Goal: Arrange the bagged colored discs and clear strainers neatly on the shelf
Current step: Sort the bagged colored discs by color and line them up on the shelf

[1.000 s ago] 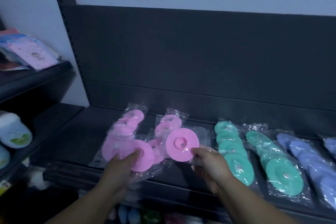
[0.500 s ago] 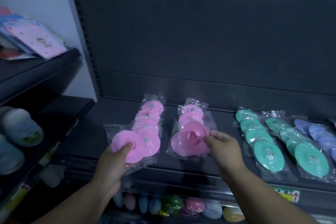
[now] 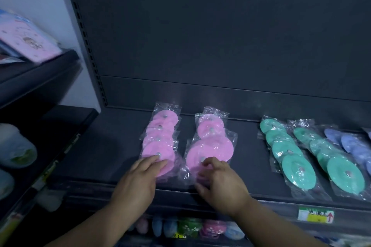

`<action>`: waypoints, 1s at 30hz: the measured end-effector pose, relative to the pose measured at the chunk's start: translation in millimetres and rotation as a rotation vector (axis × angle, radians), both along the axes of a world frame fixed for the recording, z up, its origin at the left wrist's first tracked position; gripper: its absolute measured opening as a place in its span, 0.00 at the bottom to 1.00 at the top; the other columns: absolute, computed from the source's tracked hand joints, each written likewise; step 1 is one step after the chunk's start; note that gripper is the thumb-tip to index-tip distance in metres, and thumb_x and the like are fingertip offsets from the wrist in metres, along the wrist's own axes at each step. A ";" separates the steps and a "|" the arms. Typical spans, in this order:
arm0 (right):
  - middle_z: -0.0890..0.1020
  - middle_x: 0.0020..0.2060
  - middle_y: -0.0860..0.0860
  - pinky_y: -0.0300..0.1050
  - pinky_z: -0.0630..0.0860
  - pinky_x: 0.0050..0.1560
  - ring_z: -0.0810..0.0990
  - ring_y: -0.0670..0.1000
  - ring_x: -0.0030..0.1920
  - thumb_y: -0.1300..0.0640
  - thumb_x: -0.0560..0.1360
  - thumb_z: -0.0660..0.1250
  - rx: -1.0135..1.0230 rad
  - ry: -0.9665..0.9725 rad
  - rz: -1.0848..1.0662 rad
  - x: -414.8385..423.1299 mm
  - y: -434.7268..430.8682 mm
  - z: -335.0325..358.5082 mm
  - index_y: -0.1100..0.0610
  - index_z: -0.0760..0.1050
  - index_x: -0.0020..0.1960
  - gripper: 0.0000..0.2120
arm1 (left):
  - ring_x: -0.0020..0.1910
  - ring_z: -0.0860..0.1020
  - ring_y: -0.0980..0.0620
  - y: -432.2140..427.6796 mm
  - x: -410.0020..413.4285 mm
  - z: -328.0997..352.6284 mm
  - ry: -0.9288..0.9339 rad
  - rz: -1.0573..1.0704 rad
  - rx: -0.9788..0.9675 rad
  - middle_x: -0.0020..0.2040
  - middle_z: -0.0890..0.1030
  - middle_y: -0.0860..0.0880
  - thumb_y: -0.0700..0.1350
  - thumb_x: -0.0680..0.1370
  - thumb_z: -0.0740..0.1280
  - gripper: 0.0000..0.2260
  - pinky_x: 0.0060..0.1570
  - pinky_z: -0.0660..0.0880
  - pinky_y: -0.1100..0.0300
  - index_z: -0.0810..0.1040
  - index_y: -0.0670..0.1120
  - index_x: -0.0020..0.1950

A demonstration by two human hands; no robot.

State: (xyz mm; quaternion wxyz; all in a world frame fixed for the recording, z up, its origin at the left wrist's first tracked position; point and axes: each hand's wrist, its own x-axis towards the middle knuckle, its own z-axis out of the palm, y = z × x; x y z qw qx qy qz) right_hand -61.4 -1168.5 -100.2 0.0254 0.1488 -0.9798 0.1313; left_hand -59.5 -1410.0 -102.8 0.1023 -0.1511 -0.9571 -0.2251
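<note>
The dark shelf (image 3: 96, 158) carries five rows of bagged discs. In each row the discs overlap from back to front.

1. The left pink row (image 3: 160, 138) and the right pink row (image 3: 210, 144) lie side by side near the middle of the shelf, separated by a narrow gap. Both run from the back panel (image 3: 200, 46) toward the front edge.
2. The left hand (image 3: 138, 182) lies palm down on the front disc of the left pink row. Its fingers (image 3: 152, 164) are straight, held close together and pressed flat on the bag.
3. The right hand (image 3: 222, 184) rests on the front disc of the right pink row. Its fingertips (image 3: 208, 161) are bent and touch the bag at the disc's centre stud. Whether they pinch the plastic cannot be told.
4. Well apart to the right lie the first teal row (image 3: 297, 168) and, just beside it, the second teal row (image 3: 345, 174). Both are angled slightly.
5. The blue row (image 3: 353, 144) lies at the far right, partly cut off by the picture edge.

A price label (image 3: 315, 214) is fixed to the shelf's front rail. Blurred coloured rounded items (image 3: 190, 226) sit on the tier below. To the left, a side shelf (image 3: 40, 72) holds a pink packet (image 3: 28, 40)
</note>
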 end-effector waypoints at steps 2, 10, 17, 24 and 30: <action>0.67 0.65 0.42 0.43 0.73 0.59 0.71 0.50 0.61 0.35 0.74 0.56 0.015 -0.043 -0.047 -4.4 3.7 -0.7 0.44 0.77 0.56 0.20 | 0.63 0.76 0.49 0.3 -5.9 -4.8 -0.083 -0.050 -0.079 0.65 0.76 0.53 0.35 0.66 0.70 0.29 0.59 0.75 0.53 0.77 0.54 0.65; 0.60 0.76 0.52 0.58 0.61 0.71 0.61 0.61 0.73 0.40 0.73 0.60 0.087 0.008 -0.051 -24.2 10.0 -7.7 0.41 0.65 0.71 0.27 | 0.69 0.70 0.44 2.0 -11.5 -11.6 -0.210 -0.071 -0.336 0.72 0.69 0.54 0.70 0.68 0.50 0.31 0.62 0.70 0.45 0.65 0.64 0.70; 0.58 0.75 0.46 0.50 0.63 0.71 0.58 0.55 0.74 0.39 0.74 0.55 0.011 -0.134 -0.059 -22.9 14.5 -17.2 0.38 0.60 0.72 0.27 | 0.77 0.48 0.49 0.0 -24.5 -9.1 -0.303 -0.004 -0.276 0.78 0.51 0.58 0.68 0.64 0.34 0.36 0.73 0.48 0.50 0.56 0.71 0.72; 0.59 0.75 0.46 0.49 0.65 0.70 0.61 0.53 0.73 0.43 0.77 0.55 -0.029 -0.161 -0.109 -12.7 11.4 -15.3 0.39 0.62 0.71 0.23 | 0.76 0.38 0.55 -17.3 -42.6 -13.7 -0.379 -0.134 -0.224 0.75 0.41 0.65 0.78 0.60 0.36 0.40 0.74 0.41 0.51 0.55 0.71 0.71; 0.64 0.73 0.45 0.45 0.71 0.64 0.71 0.53 0.67 0.33 0.68 0.41 -0.031 -0.197 -0.206 15.5 10.4 -13.0 0.41 0.67 0.68 0.34 | 0.68 0.70 0.42 -19.8 -50.2 -36.5 -0.086 -0.053 -0.010 0.68 0.74 0.49 0.48 0.72 0.69 0.15 0.65 0.65 0.46 0.81 0.56 0.58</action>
